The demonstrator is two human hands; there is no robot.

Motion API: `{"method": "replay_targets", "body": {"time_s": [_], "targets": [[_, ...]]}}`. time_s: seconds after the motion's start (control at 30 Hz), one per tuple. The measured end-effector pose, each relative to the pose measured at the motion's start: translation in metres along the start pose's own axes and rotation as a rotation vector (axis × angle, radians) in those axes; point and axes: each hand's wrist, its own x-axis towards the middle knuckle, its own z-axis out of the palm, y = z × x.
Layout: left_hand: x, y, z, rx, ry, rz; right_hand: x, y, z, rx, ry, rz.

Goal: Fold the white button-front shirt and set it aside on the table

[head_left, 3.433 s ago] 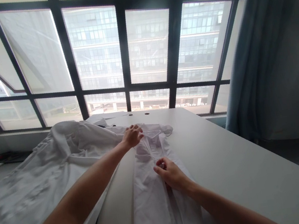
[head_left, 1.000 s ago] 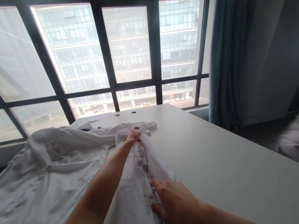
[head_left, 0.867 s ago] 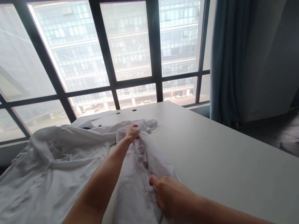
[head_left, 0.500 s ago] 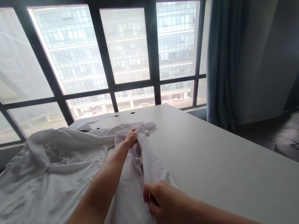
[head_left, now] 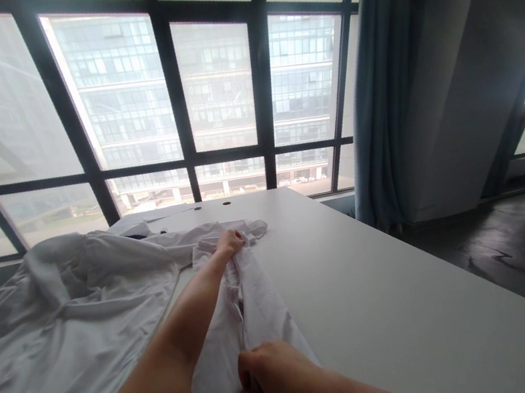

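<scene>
A white garment (head_left: 263,291) lies lengthwise on the white table (head_left: 372,299), with a long slit-like opening down its middle. My left hand (head_left: 230,241) reaches to its far end, fingers closed on the cloth near the top of the opening. Closer to me, my right hand (head_left: 279,380) is closed in a pinch on the edge of the opening. My left forearm crosses over part of the garment, and its near end runs out of the picture.
A second, rumpled white garment (head_left: 84,309) spreads over the table's left side. White sheets (head_left: 154,215) lie at the far end. Beyond stand large dark-framed windows (head_left: 177,103), with a blue curtain (head_left: 378,101) at the right. The table's right edge runs diagonally above a dark floor (head_left: 497,257).
My right hand has moved slightly toward me and left along the opening, still pinched. The left hand stays at the far end. The whole view has shifted a little.
</scene>
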Motion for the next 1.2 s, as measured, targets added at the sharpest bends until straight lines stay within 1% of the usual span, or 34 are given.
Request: {"method": "replay_targets", "body": {"time_s": [0.13,0.27,0.33,0.43,0.5,0.57,0.67,0.73,0.8,0.9,1.0,1.1,1.2], "targets": [[0.004,0.001,0.007,0.016,0.037,0.055,0.000,0.001,-0.001,0.008,-0.007,-0.001],[-0.007,-0.003,0.014,0.029,0.089,0.083,0.000,0.001,0.001,-0.039,-0.003,-0.051],[-0.014,-0.003,0.014,0.040,0.104,0.100,0.001,0.001,0.002,-0.068,-0.001,-0.069],[-0.025,0.003,0.006,0.055,0.102,0.149,0.000,0.003,0.002,-0.061,-0.009,-0.085],[-0.038,0.008,-0.006,0.063,0.067,0.199,0.000,0.006,0.000,-0.025,-0.022,-0.097],[-0.058,0.011,-0.023,0.077,-0.019,0.252,0.000,0.011,-0.004,0.020,-0.017,-0.112],[-0.103,0.008,-0.053,0.135,-0.167,0.381,0.002,0.021,-0.010,0.045,0.037,-0.116],[-0.138,0.003,-0.071,0.205,-0.227,0.489,0.005,0.028,-0.013,0.040,0.060,-0.121],[-0.172,-0.003,-0.085,0.282,-0.262,0.559,0.008,0.034,-0.012,0.041,0.063,-0.140],[-0.215,-0.011,-0.097,0.372,-0.333,0.582,0.011,0.039,-0.008,0.034,0.069,-0.152],[-0.248,-0.016,-0.101,0.450,-0.425,0.567,0.012,0.039,-0.005,-0.008,0.101,-0.125],[-0.279,-0.011,-0.107,0.507,-0.495,0.560,0.013,0.040,-0.004,-0.053,0.170,-0.107],[-0.310,0.002,-0.114,0.484,-0.563,0.637,0.016,0.044,-0.005,-0.078,0.237,-0.083]]}}
